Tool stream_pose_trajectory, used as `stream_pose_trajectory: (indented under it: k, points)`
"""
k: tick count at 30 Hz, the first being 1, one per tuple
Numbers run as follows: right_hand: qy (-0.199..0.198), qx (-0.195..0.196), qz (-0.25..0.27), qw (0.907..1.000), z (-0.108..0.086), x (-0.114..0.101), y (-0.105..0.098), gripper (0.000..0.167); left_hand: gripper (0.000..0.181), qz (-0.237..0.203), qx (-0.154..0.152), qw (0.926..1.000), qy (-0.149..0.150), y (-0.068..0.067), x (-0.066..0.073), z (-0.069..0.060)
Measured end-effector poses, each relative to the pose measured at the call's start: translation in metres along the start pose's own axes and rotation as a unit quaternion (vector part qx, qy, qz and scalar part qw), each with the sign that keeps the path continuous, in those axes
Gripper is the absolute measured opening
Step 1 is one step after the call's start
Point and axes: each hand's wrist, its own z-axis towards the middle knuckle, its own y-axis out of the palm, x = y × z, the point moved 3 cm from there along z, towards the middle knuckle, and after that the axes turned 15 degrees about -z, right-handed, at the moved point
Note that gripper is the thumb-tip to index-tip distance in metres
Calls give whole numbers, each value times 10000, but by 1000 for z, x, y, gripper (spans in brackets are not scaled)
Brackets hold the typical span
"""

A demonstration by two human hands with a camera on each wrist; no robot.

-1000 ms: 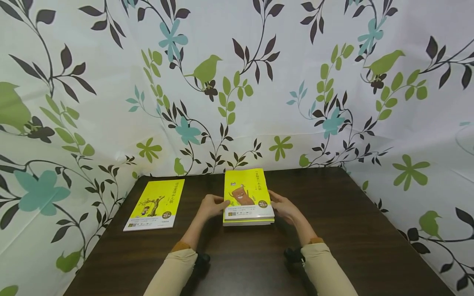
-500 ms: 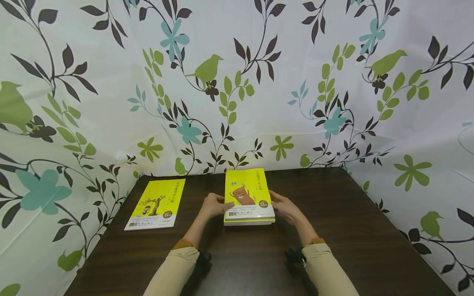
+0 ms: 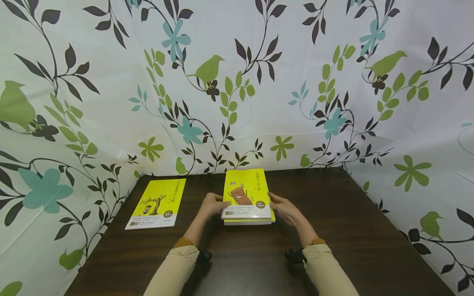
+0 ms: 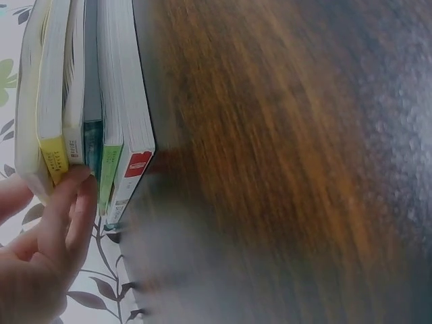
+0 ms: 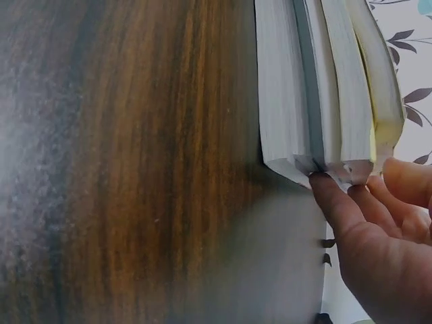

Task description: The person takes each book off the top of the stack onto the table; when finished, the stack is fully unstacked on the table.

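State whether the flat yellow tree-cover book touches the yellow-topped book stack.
Apart: the head view shows dark brown table between the book and the stack.

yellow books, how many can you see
3: the loose book at left, the top book of the pile, and the lower book just under it. Others may be hidden in the pile.

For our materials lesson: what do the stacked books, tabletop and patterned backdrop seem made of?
Stacked books: paper, from the pale layered page edges; the smooth, mostly yellow top cover is perhaps coated card.
Tabletop: wood or wood-look laminate, with dark grain and a soft sheen.
Patterned backdrop: probably matte printed fabric, given its creases, though thin plastic is possible.
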Motion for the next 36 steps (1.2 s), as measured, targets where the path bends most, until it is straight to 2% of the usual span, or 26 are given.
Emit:
stream_pose_trajectory:
  k: [7,13,16,25,36]
  points:
    - [-158,59,-271,9995,2,5,0,66,37,39,176,9998,-129,-4,-2,-1]
    - [-168,-25,-78,9998,3,7,2,67,36,120,346,9975,-610,-9,-5,0]
    - [-167,-48,50,9998,2,7,2,65,37,136,354,9965,-739,-11,-4,1]
    - [-229,-55,41,9997,1,7,1,57,36,-58,114,9970,-766,-22,-8,5]
    - [-130,50,-39,9999,3,10,0,55,38,-196,125,9953,-938,-42,-11,2]
